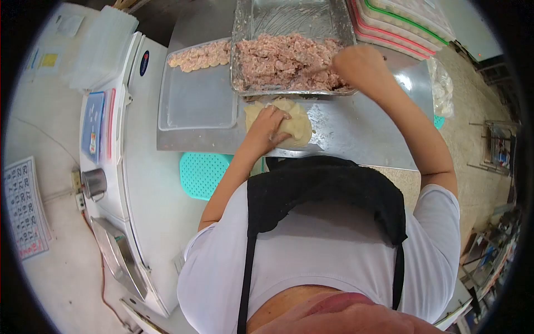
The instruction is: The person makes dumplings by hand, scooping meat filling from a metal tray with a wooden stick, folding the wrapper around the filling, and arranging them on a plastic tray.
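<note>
On the metal table, my left hand (269,129) rests on a stack of thin pale dough wrappers (297,127), thumb and fingers apart. My right hand (360,65) is closed around a thin tool, partly hidden, whose end is in the pink minced meat (283,58). The meat fills the near part of a deep metal tray (295,16), with smears on its bare far part. Left of that tray, a clear plastic tray (197,108) bears rows of small filled dumplings (203,57) along its far side.
Stacked lidded containers with red and green rims (403,25) stand at the back right. A plastic bag (440,86) hangs by the right table edge (425,106). Below the left table edge is a turquoise perforated stool (204,173), beside a white freezer (150,195).
</note>
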Motion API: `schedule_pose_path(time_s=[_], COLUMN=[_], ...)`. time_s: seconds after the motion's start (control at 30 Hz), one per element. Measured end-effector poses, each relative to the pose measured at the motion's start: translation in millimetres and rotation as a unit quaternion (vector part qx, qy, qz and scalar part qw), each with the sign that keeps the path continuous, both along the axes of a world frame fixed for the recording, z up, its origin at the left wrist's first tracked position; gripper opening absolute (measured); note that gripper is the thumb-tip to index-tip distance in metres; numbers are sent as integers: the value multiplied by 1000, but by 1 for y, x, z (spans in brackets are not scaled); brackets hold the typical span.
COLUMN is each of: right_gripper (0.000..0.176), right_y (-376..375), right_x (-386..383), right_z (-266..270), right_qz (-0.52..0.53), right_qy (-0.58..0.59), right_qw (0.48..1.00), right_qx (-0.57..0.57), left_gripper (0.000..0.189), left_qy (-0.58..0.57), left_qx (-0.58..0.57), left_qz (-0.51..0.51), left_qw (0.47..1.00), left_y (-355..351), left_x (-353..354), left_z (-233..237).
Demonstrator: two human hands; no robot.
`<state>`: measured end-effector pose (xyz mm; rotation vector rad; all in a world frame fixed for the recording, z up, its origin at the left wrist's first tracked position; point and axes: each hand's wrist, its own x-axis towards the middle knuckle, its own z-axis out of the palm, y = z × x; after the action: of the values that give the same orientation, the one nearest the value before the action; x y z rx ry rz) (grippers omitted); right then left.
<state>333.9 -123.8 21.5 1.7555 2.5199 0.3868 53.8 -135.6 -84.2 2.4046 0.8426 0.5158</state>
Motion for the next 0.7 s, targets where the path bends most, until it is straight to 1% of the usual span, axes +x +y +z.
schedule_pose_path(time_s=[0.07,0.1,0.17,0.2,0.23,0.3,0.33,0.37,0.43,0.47,0.53,0.57,0.63,0.67,0.7], right_gripper=[16,16,15,15,15,14,16,16,17,17,13,13,13,14,14], right_y=[6,5,-14,-18,-13,0,7,8,5,2,-5,-7,-7,-4,-2], right_x=[0,-3,-27,-32,-24,-1,7,8,3,-4,-23,-33,-55,-63,-71], right_z=[-25,-38,-63,-67,-65,-56,-43,-27,-3,-15,-58,-64,-69,-69,-70], right_qz=[17,24,35,44,51,64,39,41,9,12,89,91,30,16,15], right_qy=[18,33,54,73,70,64,53,52,-8,-9,114,112,134,141,142], right_qw=[1000,999,998,996,995,994,995,995,996,996,989,989,990,989,988], right_qx=[-7,-10,-27,-42,-43,-57,-78,-78,-91,-92,-23,-21,-33,-51,-52], left_gripper=[24,24,27,30,30,32,34,34,30,30,21,21,19,19,21], left_qy=[-24,-24,-67,-61,-64,-174,-209,-209,-120,-122,-168,-171,-83,-83,-298], left_qx=[-66,-68,-134,-132,-133,-202,-194,-194,-75,-76,-121,-119,-144,-146,-291], left_qz=[-20,-14,39,71,77,152,148,150,168,172,254,254,292,294,321], left_qw=[997,997,988,987,986,952,947,947,975,975,945,944,942,941,851], left_y=[5,4,6,8,8,8,7,8,6,5,7,13,24,26,30], left_x=[-10,-13,-16,-18,-18,-18,-15,-12,-8,-6,-7,-16,-43,-47,-51], left_z=[-9,-8,-4,-4,-6,2,11,17,23,22,21,18,3,1,-1])
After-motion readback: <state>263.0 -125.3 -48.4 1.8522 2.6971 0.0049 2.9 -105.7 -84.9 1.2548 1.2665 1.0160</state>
